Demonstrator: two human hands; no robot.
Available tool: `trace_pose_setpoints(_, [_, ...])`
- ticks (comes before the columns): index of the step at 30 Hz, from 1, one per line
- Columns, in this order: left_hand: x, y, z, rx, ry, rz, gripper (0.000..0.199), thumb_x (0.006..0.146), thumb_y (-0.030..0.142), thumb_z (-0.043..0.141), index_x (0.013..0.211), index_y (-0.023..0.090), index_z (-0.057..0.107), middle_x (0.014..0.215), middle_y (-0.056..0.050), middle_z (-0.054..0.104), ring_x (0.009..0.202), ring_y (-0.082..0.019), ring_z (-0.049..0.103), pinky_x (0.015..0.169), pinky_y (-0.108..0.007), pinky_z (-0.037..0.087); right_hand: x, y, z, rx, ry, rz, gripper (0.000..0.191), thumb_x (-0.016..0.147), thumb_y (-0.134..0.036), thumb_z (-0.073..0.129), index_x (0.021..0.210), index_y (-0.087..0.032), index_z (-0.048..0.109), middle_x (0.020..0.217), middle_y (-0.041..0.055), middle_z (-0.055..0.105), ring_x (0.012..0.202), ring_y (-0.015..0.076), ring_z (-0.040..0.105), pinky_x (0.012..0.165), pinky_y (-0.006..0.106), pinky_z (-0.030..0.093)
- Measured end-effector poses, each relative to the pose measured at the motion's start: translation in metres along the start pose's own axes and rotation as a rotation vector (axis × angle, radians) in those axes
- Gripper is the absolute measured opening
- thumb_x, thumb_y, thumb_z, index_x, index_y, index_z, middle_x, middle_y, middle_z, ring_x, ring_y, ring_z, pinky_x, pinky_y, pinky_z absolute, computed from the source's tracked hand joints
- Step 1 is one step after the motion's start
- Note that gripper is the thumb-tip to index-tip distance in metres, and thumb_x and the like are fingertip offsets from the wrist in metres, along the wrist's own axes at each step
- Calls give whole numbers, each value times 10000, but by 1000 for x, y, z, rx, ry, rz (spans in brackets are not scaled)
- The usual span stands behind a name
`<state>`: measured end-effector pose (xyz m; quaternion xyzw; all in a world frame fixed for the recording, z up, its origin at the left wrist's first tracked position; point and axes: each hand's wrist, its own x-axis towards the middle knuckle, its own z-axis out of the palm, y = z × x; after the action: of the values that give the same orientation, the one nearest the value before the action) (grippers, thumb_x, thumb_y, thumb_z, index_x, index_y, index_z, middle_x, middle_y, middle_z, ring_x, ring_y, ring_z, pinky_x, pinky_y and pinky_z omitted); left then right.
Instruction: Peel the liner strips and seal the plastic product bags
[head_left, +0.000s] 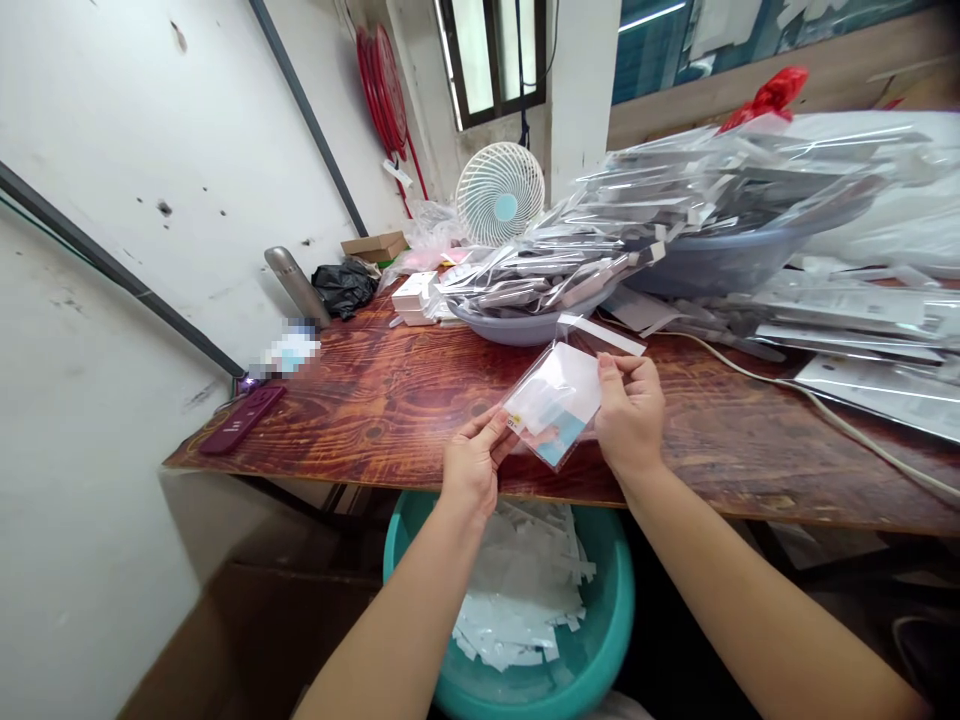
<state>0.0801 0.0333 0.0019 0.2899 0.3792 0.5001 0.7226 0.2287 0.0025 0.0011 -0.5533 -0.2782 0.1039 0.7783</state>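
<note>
Above the table's front edge I hold a clear plastic packet (559,390) tilted between both hands. Inside it is a card, mostly white with a light-blue corner. My left hand (472,465) pinches the packet's lower left edge between thumb and fingers. At the right edge, my right hand (631,410) is closed in a pinch on the same packet, its fingers curled. A narrow white strip (602,335) stands out at the packet's top, near my right fingertips; whether it is still attached cannot be made out.
Behind the packet, a grey basin (502,328) and a larger basin (697,265) are heaped with plastic-wrapped pieces. Below the wooden table (360,420), a teal tub (619,600) holds white strips. A cable (817,400) crosses the right side. A fan (501,195) and phone (244,418) are leftward.
</note>
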Motion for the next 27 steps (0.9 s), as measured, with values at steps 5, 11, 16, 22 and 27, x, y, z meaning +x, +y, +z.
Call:
trace_pose_setpoints(5, [-1, -3, 5, 13, 33, 53, 190, 614, 155, 800, 777, 130, 703, 760, -41, 715, 637, -109, 653, 633, -218, 532, -7, -2, -1, -75, 6, -93, 254, 862, -457, 504, 882, -205, 473, 754, -16, 503, 643, 116, 480, 595, 259, 377])
trace_pose_setpoints(11, [-4, -3, 3, -6, 24, 51, 269, 591, 181, 822, 825, 141, 695, 798, -38, 717, 664, -118, 665, 613, -208, 545, -8, -1, 0, -92, 0, -60, 258, 860, -454, 507, 902, -200, 489, 708, -20, 501, 584, 116, 466, 532, 253, 358])
trace_pose_setpoints(16, [-5, 0, 1, -37, -4, 39, 188, 670, 218, 779, 784, 148, 647, 780, -37, 720, 670, -120, 676, 603, -206, 554, -11, -4, 2, -78, 19, -109, 253, 853, -442, 522, 891, -193, 501, 731, -9, 543, 619, 122, 501, 573, 259, 391])
trace_pose_setpoints(22, [-5, 3, 0, -51, -5, 12, 202, 654, 197, 783, 731, 135, 607, 722, -46, 721, 632, -133, 677, 594, -224, 558, -9, -6, 0, 3, 25, -88, 246, 796, -411, 618, 845, -174, 580, 691, -10, 558, 607, 108, 490, 559, 239, 386])
trace_pose_setpoints(27, [-4, 2, -4, -45, -27, -6, 267, 616, 218, 807, 752, 130, 595, 726, -51, 721, 628, -133, 676, 588, -220, 559, -6, -5, -2, 117, 41, 15, 282, 720, -422, 698, 802, -170, 602, 673, -7, 579, 571, 100, 490, 511, 222, 373])
